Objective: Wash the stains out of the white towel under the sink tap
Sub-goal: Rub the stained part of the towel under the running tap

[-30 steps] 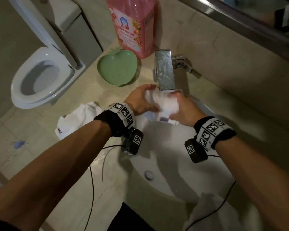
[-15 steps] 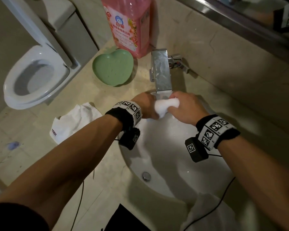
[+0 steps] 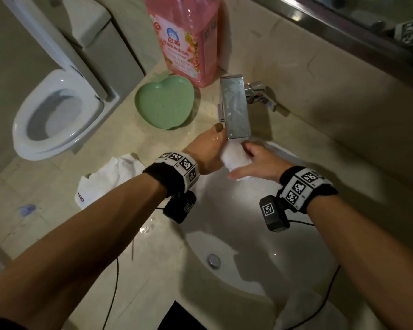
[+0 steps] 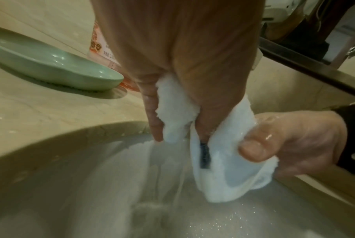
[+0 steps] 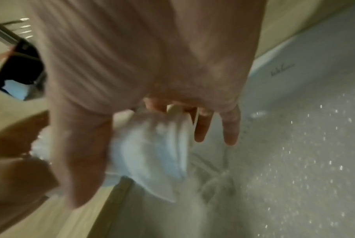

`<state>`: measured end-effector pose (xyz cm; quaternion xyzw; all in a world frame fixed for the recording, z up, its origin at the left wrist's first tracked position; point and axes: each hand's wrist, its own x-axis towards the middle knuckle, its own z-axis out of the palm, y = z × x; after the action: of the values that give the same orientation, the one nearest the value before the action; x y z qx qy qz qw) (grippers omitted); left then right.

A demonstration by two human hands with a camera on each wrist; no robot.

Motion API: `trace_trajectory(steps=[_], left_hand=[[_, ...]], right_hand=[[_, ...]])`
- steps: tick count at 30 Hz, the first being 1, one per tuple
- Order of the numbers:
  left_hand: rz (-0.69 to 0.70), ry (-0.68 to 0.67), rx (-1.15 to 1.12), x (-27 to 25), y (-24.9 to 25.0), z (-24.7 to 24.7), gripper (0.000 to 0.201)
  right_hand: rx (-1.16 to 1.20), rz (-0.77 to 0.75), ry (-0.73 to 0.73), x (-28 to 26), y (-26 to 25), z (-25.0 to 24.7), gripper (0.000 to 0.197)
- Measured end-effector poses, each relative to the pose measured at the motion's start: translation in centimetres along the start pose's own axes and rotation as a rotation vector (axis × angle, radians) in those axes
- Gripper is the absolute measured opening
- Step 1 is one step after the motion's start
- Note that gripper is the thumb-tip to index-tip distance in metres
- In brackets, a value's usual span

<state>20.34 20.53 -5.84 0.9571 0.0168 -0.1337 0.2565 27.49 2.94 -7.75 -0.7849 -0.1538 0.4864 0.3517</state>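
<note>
A bunched white towel [image 3: 234, 156] is held just below the chrome tap [image 3: 235, 108], over the back of the white sink [image 3: 243, 236]. My left hand [image 3: 209, 151] grips its left end; in the left wrist view the towel [image 4: 172, 112] is squeezed in that fist and water runs off it into the basin. My right hand [image 3: 255, 163] holds the other end, thumb pressed on the towel [image 4: 223, 169], which shows a small dark tag. The right wrist view is blurred; the towel [image 5: 152, 151] sits under the right palm with two fingers sticking out straight.
A green heart-shaped dish [image 3: 163, 102] and a pink detergent bottle [image 3: 185, 36] stand on the beige counter left of the tap. Another white cloth [image 3: 110, 177] lies on the counter's left edge, with a toilet [image 3: 57, 113] beyond. A white cloth [image 3: 324, 320] lies near the sink's front right.
The towel went from spread between both hands to a tight wad. Both hands have drawn together and moved up under the tap spout; water now drips from the towel.
</note>
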Motion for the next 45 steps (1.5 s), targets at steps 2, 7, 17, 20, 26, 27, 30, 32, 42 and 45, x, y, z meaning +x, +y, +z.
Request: trace_trajectory(steps=[2, 7, 17, 20, 26, 27, 30, 32, 42, 45], left_hand=[[0.029, 0.052, -0.016, -0.5, -0.4, -0.3, 0.070], [-0.042, -0.019, 0.046, -0.6, -0.7, -0.8, 0.066], [-0.260, -0.123, 0.266, 1.4, 2.0, 0.4, 0.024], [-0.319, -0.153, 0.215, 2.3, 2.3, 1.2, 0.021], [-0.092, -0.148, 0.129, 3.0, 2.5, 2.3, 0.062], [-0.080, -0.151, 0.125, 3.1, 2.6, 2.2, 0.062], [-0.100, -0.172, 0.177, 3.3, 2.5, 2.5, 0.048], [-0.156, -0.196, 0.229, 3.3, 2.2, 2.1, 0.040], [-0.122, -0.047, -0.460, 0.1, -1.0, -1.5, 0.059], [-0.092, 0.008, -0.567, -1.5, -2.2, -1.5, 0.067]], right_hand=[[0.150, -0.004, -0.040, 0.5, -0.1, 1.0, 0.082], [0.290, 0.010, 0.023, 1.6, -0.8, 3.0, 0.058], [-0.724, -0.184, 0.263, 1.0, -1.6, 0.7, 0.054], [-0.825, -0.303, 0.353, 0.7, -1.1, 0.7, 0.026], [-1.177, -0.382, 0.339, 1.1, -0.5, 0.2, 0.021], [-1.164, -0.377, 0.351, 1.1, -0.2, 0.2, 0.027], [-1.054, -0.321, 0.362, 1.5, 0.3, -0.1, 0.025], [-0.965, -0.307, 0.389, 1.7, 0.4, -0.1, 0.025], [-0.077, -0.153, 0.161, 1.5, 0.6, 0.6, 0.039], [0.107, -0.094, 0.104, 1.3, -0.8, 1.4, 0.034]])
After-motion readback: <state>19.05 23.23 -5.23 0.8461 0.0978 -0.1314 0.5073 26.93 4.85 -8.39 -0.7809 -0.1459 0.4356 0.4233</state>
